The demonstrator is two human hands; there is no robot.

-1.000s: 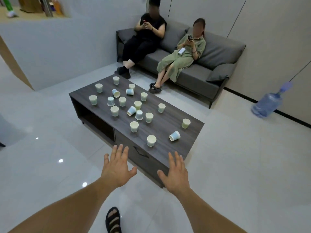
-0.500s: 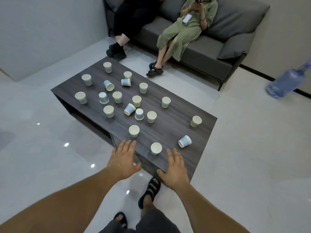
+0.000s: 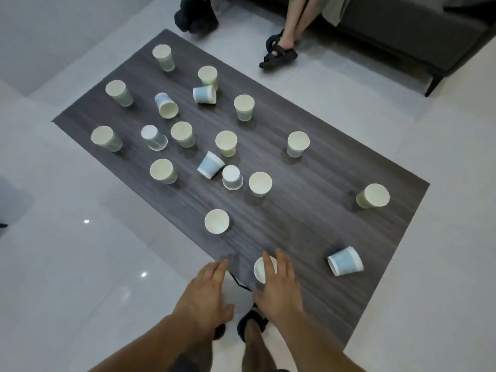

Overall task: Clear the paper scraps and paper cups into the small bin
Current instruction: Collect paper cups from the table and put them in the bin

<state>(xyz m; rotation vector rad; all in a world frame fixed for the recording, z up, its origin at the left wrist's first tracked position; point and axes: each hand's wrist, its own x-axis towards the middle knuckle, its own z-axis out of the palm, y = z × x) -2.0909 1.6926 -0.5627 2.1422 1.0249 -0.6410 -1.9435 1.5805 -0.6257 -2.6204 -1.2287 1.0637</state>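
Paper cups (image 3: pixel 217 221) litter the desk (image 3: pixel 308 232) beyond both hands. The person has stepped closer: the right hand (image 3: pixel 279 288), fingers spread and gripping nothing, now covers the nearest cup (image 3: pixel 259 270); the left hand (image 3: pixel 206 294) hangs loose beside it. Clearing is only starting, I'd say; no bin in sight.

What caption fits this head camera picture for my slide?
Open right hand above a white paper cup on a dark wooden table, left hand beside.

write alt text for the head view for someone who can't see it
A person's open right hand hovers over the nearest paper cup on a dark wooden table, the open left hand at the table's near corner. Other cups dot the table, upright, upturned or tipped over.
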